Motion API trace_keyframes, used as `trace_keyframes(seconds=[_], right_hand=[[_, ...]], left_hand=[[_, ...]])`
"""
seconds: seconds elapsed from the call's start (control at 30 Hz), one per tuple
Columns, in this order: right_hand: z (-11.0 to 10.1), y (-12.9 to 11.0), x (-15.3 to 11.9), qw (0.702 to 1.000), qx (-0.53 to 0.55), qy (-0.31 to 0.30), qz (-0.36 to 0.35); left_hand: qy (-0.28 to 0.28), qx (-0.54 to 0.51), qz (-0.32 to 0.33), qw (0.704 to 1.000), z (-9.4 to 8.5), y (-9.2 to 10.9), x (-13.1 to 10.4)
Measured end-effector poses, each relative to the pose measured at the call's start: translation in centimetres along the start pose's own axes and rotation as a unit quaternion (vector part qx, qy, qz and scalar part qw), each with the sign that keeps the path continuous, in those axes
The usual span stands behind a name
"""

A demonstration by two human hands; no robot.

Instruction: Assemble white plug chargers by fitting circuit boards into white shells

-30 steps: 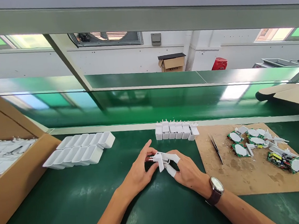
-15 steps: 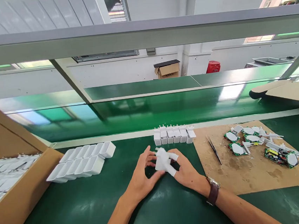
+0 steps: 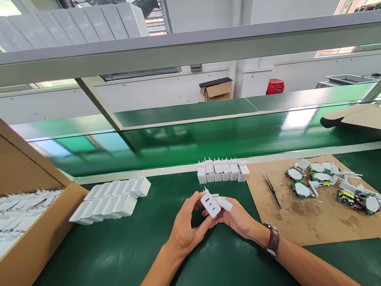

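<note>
A small white charger (image 3: pixel 211 205) is held over the green mat, its face with several port slots turned up, one of them red inside. My left hand (image 3: pixel 188 223) grips it from the left, fingers along the upper side and thumb below. From the other side, my right hand (image 3: pixel 238 218) closes on the same charger, with white covers on some fingertips. Beyond both hands stands a row of white charger housings (image 3: pixel 226 173), with parts sticking out of their tops. Tweezers (image 3: pixel 272 191) lie to the right of my right hand.
White open cases (image 3: pixel 124 206) sit in two rows at left, beside a cardboard box (image 3: pixel 54 219) of white parts. On the right, a brown board (image 3: pixel 296 227) carries several circuit boards (image 3: pixel 303 189). A metal rail (image 3: pixel 181 49) crosses above the bench.
The charger has been turned so its port face now shows. My left fingers have closed in on it, and the view has shifted slightly.
</note>
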State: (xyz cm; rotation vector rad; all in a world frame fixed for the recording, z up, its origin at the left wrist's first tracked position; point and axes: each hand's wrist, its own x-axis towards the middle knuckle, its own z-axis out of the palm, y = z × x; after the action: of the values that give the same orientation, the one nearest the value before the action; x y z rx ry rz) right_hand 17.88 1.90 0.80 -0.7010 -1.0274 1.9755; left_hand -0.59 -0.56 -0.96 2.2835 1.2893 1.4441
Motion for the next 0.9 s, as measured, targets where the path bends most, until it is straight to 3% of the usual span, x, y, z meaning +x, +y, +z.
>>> trace_keyframes(seconds=[0.17,0.23,0.3,0.4,0.5,0.57,0.73,0.9], right_hand=[[-0.2,0.2,0.1,1.000,-0.024,0.000,-0.012],[-0.3,0.3,0.1,0.995,-0.085,0.027,-0.037],[-0.6,0.4,0.0,0.973,-0.192,0.081,-0.099],[-1.3,0.5,-0.3,0.877,-0.406,0.109,-0.231],[-2.0,0.6,-0.6,0.760,-0.562,0.045,-0.323],[-2.2,0.5,-0.8,0.717,-0.601,0.027,-0.352],[-1.9,0.1,-0.8,0.700,-0.598,0.053,-0.386],[-2.0,0.0,-0.5,0.692,-0.632,0.018,-0.348]], left_hand=[[-0.023,-0.004,0.000,1.000,-0.2,-0.1,0.0],[-0.036,-0.003,-0.003,0.999,-0.3,-0.2,0.0],[-0.054,-0.009,-0.037,0.998,-0.5,-0.4,0.0],[-0.092,-0.052,-0.112,0.988,-0.6,-0.5,0.1],[-0.142,-0.118,-0.170,0.968,-0.7,-0.4,0.3],[-0.164,-0.153,-0.195,0.955,-0.9,-0.3,0.4],[-0.152,-0.210,-0.195,0.946,-1.1,-0.3,0.4],[-0.158,-0.231,-0.184,0.942,-1.0,-0.3,0.4]])
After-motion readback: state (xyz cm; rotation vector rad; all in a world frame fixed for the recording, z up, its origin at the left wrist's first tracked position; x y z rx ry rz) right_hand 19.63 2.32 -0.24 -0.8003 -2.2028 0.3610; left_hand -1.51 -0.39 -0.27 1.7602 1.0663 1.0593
